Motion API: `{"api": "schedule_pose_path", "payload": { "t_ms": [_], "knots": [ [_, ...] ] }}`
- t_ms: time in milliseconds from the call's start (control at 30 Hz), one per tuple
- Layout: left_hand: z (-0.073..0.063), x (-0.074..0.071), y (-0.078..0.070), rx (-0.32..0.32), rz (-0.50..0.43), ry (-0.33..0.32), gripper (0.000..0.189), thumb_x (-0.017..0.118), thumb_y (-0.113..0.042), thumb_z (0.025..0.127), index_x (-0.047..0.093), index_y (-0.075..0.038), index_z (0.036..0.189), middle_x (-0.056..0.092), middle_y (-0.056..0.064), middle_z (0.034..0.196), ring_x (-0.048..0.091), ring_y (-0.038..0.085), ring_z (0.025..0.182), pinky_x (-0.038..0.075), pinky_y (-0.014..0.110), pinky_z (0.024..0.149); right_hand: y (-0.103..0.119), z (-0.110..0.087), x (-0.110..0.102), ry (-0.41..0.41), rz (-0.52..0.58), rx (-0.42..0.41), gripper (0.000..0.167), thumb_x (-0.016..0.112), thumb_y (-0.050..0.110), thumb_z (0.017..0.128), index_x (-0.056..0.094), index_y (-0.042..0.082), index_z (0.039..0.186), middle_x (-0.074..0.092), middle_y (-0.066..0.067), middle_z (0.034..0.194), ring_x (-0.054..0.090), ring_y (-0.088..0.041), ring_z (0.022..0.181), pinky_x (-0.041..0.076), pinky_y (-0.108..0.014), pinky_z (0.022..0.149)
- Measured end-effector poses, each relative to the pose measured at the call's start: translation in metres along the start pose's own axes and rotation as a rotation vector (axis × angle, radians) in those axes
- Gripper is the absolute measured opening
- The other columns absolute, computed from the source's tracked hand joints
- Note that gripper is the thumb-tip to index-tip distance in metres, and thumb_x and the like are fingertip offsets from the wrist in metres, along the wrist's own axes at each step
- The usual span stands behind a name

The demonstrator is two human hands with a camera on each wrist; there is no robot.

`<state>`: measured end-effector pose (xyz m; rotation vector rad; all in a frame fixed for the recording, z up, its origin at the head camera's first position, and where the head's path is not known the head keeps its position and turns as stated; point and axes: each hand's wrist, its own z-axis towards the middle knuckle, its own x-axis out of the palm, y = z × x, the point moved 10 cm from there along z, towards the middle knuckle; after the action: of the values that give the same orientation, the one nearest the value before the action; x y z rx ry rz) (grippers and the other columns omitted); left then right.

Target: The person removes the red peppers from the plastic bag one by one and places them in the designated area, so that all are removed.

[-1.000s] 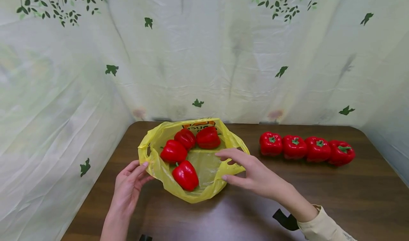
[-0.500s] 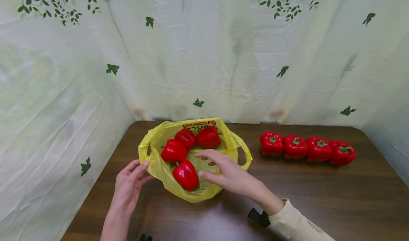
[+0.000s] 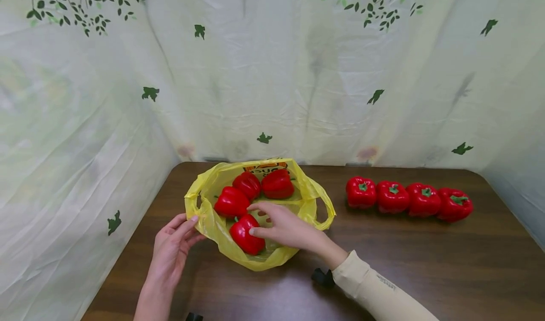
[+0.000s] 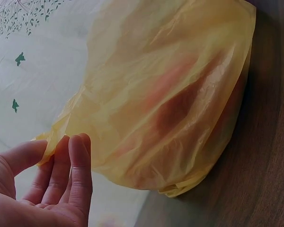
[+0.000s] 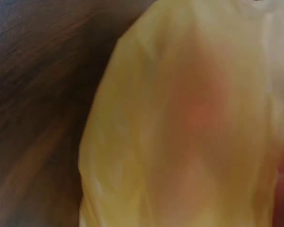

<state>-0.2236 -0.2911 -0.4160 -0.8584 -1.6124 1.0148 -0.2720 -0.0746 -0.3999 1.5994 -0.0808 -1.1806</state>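
Note:
In the head view, a yellow plastic bag stands with its mouth spread, several red bell peppers inside. At its left rim, my left hand pinches the plastic between thumb and fingers; the left wrist view shows this pinch beside the bag's side. My right hand reaches over the right rim into the bag. Its thumb lies over the nearest bell pepper, while the index finger extends above that pepper, not curled round it. In the right wrist view the bag's wall hides most of the hand.
To the right of the bag, several more red bell peppers lie in a row on the brown wooden table. A leaf-patterned pale curtain hangs behind the table and along its sides.
My right hand has moved left from the bag's right rim to the nearest bell pepper inside. The right handle loop has sprung outward. My left hand and the peppers have stayed put.

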Motion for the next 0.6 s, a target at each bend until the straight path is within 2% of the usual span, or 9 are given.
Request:
{"api": "schedule_pose_path", "payload": {
  "t_ms": [300, 600],
  "knots": [
    [0.001, 0.001, 0.002, 0.004, -0.001, 0.005, 0.007, 0.065, -0.008, 0.095, 0.072, -0.009, 0.099, 0.072, 0.004, 0.096, 0.07, 0.017, 0.082, 0.059, 0.031, 0.073, -0.019, 0.014, 0.018, 0.046, 0.003, 0.075, 0.053, 0.073, 0.04, 0.088, 0.055, 0.019, 0.133, 0.061, 0.009, 0.123, 0.06, -0.01, 0.11, 0.051, -0.027, 0.09],
    [0.001, 0.001, 0.002, 0.006, 0.011, 0.006, 0.008, 0.066, -0.009, 0.095, 0.071, -0.009, 0.101, 0.072, 0.004, 0.097, 0.07, 0.017, 0.083, 0.059, 0.031, 0.073, -0.036, 0.02, 0.033, 0.103, 0.132, 0.135, 0.059, 0.075, 0.041, 0.086, 0.052, 0.02, 0.136, 0.06, 0.003, 0.125, 0.059, -0.014, 0.112, 0.051, -0.028, 0.088]
  ]
}}
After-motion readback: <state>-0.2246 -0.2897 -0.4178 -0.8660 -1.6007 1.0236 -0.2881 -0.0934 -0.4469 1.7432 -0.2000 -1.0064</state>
